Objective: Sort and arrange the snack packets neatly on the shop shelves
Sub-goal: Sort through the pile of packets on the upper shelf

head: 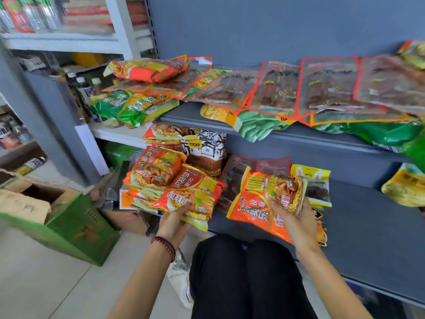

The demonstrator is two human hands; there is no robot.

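The grey shelf unit fills the view, with an upper shelf [299,137] and a lower shelf [372,226] in front of a crouching person. On the upper one, a row of brown packets [326,86] lies overlapping and askew on top of green packets [379,132], so that level looks unsorted. A green cardboard box [76,224] stands open on the floor to the left. At the left end of the lower shelf a pile of orange noodle packets [156,171] is stacked loosely, some tilted. The right packet [257,203] is held just above the lower shelf, the right hand [292,215] grasping its edge. The left hand [174,217] grips the front packet [195,199] of the pile, thumb on top. I judge the sorting is at an early stage: orange ones are being gathered, and most remains.
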